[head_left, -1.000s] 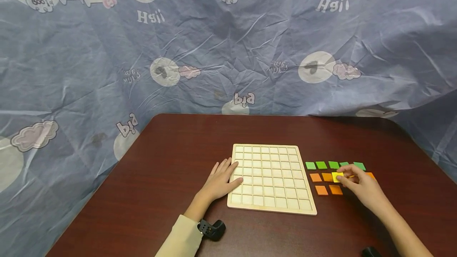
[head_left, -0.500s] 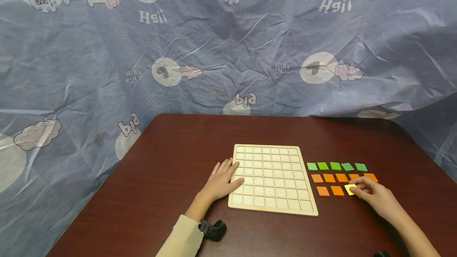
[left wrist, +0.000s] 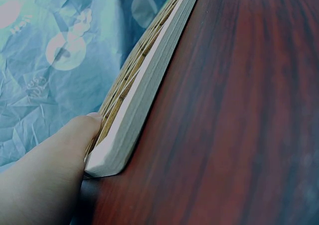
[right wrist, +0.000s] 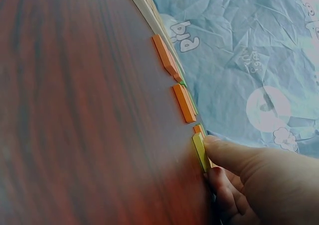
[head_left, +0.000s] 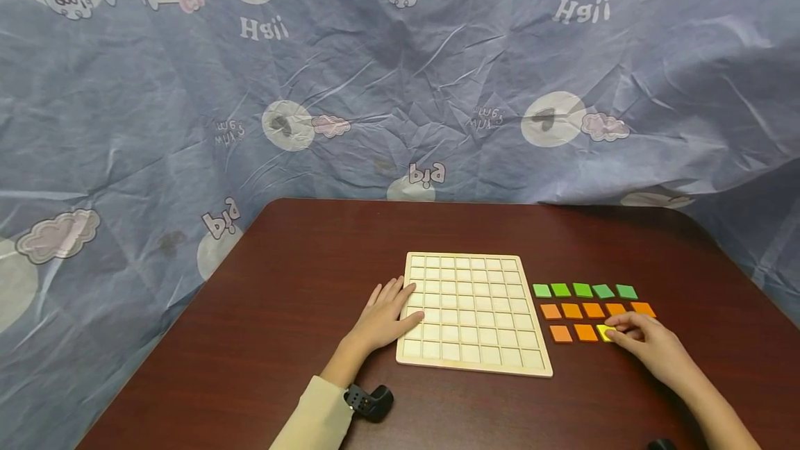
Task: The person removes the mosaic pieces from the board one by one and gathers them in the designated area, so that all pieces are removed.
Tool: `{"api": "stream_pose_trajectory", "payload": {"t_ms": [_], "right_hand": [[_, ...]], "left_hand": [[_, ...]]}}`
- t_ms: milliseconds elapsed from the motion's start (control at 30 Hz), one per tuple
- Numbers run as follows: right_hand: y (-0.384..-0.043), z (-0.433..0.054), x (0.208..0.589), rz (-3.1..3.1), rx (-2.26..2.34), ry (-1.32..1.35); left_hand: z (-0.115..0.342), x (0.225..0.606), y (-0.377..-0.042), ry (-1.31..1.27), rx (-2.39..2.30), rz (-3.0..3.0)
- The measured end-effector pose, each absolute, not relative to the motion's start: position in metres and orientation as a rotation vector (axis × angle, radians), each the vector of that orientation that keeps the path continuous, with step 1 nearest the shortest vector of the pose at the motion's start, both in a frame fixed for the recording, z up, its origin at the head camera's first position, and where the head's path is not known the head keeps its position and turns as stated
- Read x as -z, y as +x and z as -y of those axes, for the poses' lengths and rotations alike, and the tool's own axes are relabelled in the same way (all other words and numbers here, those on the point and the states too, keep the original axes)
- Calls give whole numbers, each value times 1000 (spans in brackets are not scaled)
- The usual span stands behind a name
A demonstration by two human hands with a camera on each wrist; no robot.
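Note:
My left hand (head_left: 382,318) rests with straight fingers over the left edge of a pale wooden grid board (head_left: 475,368). In the left wrist view its thumb lies along the corner of the board (left wrist: 124,135). Off to the board's right, my right hand (head_left: 653,346) pinches a yellow square tile (head_left: 604,332) at the right end of the nearest row of tiles. The right wrist view shows the thumb against the yellow tile (right wrist: 200,153), low at the table, with the other fingers partly hidden behind.
Left of the yellow tile lie two orange tiles (head_left: 585,332). Behind them is a row of several orange tiles (head_left: 593,310), then a row of several green tiles (head_left: 582,290). All lie on a dark red-brown table (head_left: 325,248), before a blue-grey printed cloth (head_left: 375,75).
My right hand has brought the yellow tile from above the middle row to the nearest row, then slightly left and down beside the orange tiles. My left hand has stayed on the board.

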State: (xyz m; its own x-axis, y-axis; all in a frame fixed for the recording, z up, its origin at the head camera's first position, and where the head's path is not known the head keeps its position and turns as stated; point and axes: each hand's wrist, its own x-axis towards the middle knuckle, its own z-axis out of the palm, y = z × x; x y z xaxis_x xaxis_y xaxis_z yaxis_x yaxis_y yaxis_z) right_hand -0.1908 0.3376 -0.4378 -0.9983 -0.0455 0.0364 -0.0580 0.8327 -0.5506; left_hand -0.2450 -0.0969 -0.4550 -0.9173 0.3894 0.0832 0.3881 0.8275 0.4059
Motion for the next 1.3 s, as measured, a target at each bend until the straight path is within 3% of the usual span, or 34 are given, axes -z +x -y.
{"api": "stream_pose_trajectory", "payload": {"t_ms": [333, 567, 800, 1300], "right_hand": [[-190, -333, 439, 2774, -850, 90], [-189, -319, 417, 2599, -799, 69], [-204, -299, 400, 2618, -592, 184], [-217, -291, 403, 2952, -255, 196]], "left_hand": [[98, 457, -246, 628, -680, -2989], [96, 459, -246, 623, -682, -2984], [97, 457, -246, 619, -682, -2984], [96, 457, -246, 614, -742, -2972]]}}
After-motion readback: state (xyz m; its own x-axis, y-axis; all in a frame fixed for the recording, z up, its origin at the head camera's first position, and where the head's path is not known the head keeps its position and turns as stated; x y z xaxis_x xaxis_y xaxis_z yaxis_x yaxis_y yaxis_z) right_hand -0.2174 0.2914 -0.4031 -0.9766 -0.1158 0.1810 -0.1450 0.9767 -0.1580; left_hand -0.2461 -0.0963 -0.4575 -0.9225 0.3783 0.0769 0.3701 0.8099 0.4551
